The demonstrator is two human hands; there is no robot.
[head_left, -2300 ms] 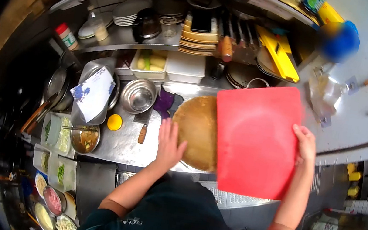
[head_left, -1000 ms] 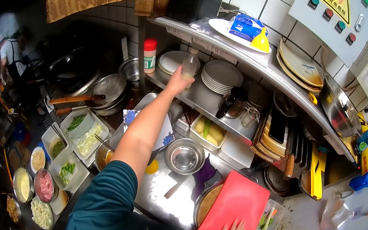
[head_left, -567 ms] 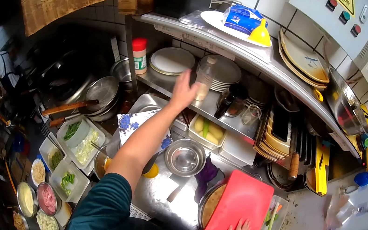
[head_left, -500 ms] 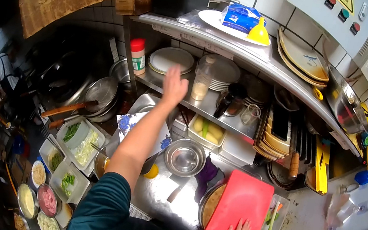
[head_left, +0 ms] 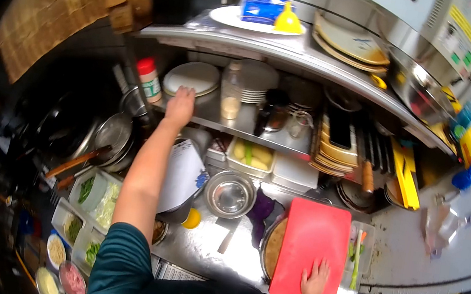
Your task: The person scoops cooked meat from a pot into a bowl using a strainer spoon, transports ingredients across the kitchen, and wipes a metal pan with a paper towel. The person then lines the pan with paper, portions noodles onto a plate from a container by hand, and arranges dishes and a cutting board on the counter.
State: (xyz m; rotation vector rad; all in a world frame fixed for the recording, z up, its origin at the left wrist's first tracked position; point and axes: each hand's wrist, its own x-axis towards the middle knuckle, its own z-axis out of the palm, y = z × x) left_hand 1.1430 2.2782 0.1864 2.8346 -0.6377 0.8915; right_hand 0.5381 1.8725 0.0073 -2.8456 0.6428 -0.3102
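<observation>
My left hand (head_left: 180, 105) reaches over the lower shelf and touches the near edge of a stack of white plates (head_left: 193, 76), its fingertips on the rim. Whether it grips a plate is unclear. To its left is a red-capped shaker (head_left: 149, 79); to its right stands a clear bottle (head_left: 232, 91) with pale contents. My right hand (head_left: 315, 278) lies flat with fingers spread on a red cutting board (head_left: 313, 236). The board partly covers a round wooden block (head_left: 274, 245).
A steel bowl (head_left: 230, 195), a cleaver (head_left: 226, 241) and purple leaves (head_left: 261, 211) are on the counter. Food containers (head_left: 69, 221) stand at the left. A tub with scallions (head_left: 357, 254) is right of the board. The upper shelf (head_left: 226, 40) overhangs the plates.
My left hand let go of the bottle on the shelf and moved left to the plates. The red board, earlier held up by my right hand, now lies flat under it. The view has shifted.
</observation>
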